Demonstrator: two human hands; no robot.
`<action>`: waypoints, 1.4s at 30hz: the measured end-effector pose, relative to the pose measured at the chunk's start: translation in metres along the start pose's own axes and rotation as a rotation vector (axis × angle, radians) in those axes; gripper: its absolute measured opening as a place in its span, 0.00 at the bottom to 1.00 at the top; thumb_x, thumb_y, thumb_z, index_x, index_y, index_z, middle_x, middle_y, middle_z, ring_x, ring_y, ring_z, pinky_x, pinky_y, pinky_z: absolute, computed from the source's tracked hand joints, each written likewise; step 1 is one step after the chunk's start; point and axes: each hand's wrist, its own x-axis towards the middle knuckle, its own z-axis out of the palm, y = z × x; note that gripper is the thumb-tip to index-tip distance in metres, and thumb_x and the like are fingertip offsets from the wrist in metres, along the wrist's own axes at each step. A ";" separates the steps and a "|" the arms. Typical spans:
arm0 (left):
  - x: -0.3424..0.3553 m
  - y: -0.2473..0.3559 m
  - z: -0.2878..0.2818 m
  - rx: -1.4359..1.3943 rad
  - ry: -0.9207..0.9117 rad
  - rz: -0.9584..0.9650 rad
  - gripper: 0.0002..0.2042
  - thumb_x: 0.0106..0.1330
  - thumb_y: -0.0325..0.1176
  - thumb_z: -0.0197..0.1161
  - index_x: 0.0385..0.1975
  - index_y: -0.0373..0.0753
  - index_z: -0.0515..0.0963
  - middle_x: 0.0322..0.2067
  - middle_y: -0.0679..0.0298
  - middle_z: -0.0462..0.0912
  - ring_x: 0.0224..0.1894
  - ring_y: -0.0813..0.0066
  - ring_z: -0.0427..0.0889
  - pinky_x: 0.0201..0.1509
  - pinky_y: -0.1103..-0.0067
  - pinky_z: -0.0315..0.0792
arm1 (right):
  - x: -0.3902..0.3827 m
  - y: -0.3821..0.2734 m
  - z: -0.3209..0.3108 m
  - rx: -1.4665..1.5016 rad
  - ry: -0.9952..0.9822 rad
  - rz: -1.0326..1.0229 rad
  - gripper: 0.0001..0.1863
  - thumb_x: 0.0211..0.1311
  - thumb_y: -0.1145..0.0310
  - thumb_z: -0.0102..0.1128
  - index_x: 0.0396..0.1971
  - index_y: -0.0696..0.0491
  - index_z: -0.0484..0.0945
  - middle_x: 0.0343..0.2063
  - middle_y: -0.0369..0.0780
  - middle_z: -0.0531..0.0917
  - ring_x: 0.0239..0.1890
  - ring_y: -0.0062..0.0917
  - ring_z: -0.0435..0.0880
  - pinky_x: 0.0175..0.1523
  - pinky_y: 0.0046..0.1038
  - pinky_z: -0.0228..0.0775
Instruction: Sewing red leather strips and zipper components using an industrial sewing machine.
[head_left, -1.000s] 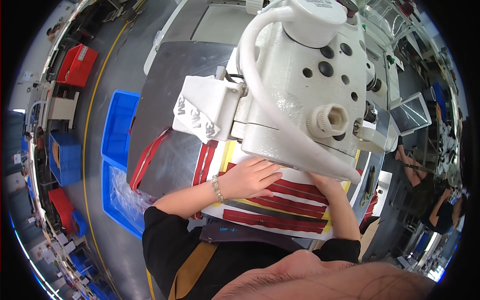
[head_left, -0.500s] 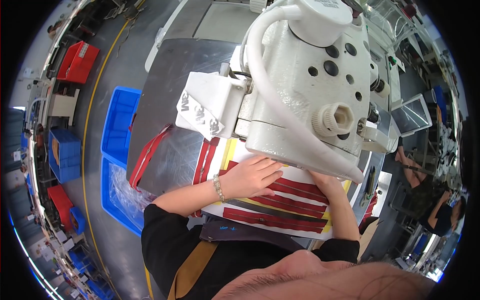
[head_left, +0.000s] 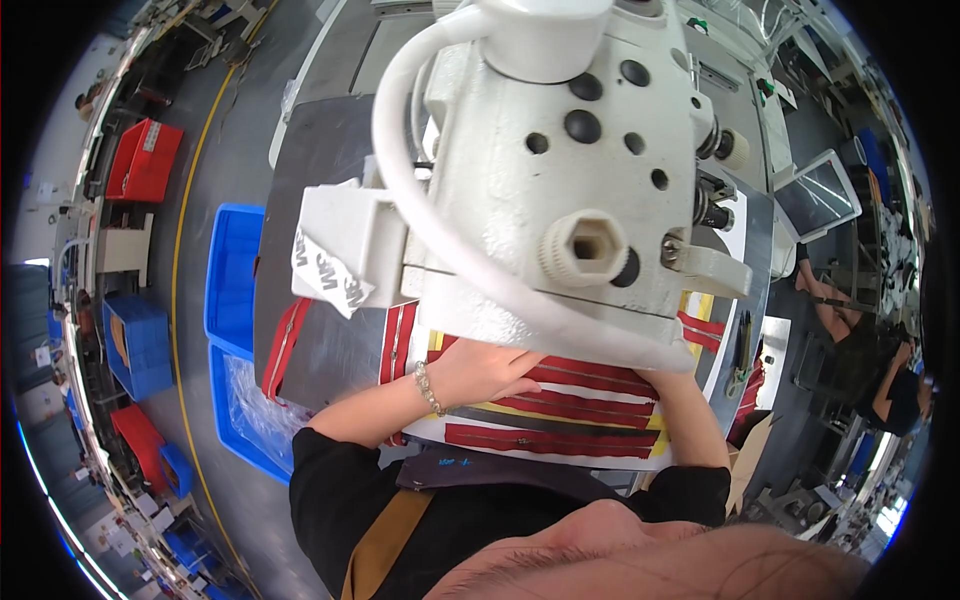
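Left hand [head_left: 478,374]: palm down, fingers extended, thumb set apart, resting on the red zipper strips [head_left: 550,440]; the fingertips are covered by the white machine head [head_left: 560,190]. Right hand [head_left: 668,382]: at the right end of the strips, fingers hidden; whether it presses or pinches cannot be told. One beaded bracelet [head_left: 428,388] is on the left wrist.

Change: compared with the preceding views, the machine head stands further left and hides more of the left fingers, while a strip end [head_left: 702,331] shows to its right. The hands keep nearly the same position against the strips. This suggests a shifted viewpoint, with the strips apparently being kept in place.

Count, working area: three strips lie crosswise before the machine head, on one white sheet [head_left: 430,430]; two more lie lengthwise to the left. One dark grey band [head_left: 590,424] runs between the two nearest crosswise strips. Any strips under the machine head cannot be counted.

Count, surroundings: one counter [head_left: 320,160]; two blue bins [head_left: 235,270] at its left side, the nearer containing clear film [head_left: 255,405]; one screen [head_left: 820,195] at far right.
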 end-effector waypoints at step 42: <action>0.007 -0.001 -0.008 0.060 0.148 0.157 0.25 0.53 0.46 0.66 0.48 0.37 0.75 0.45 0.66 0.77 0.42 0.75 0.78 0.43 0.79 0.71 | -0.006 0.009 0.009 0.104 -0.031 -0.063 0.16 0.39 0.71 0.55 0.32 0.56 0.78 0.39 0.41 0.83 0.48 0.36 0.81 0.57 0.36 0.72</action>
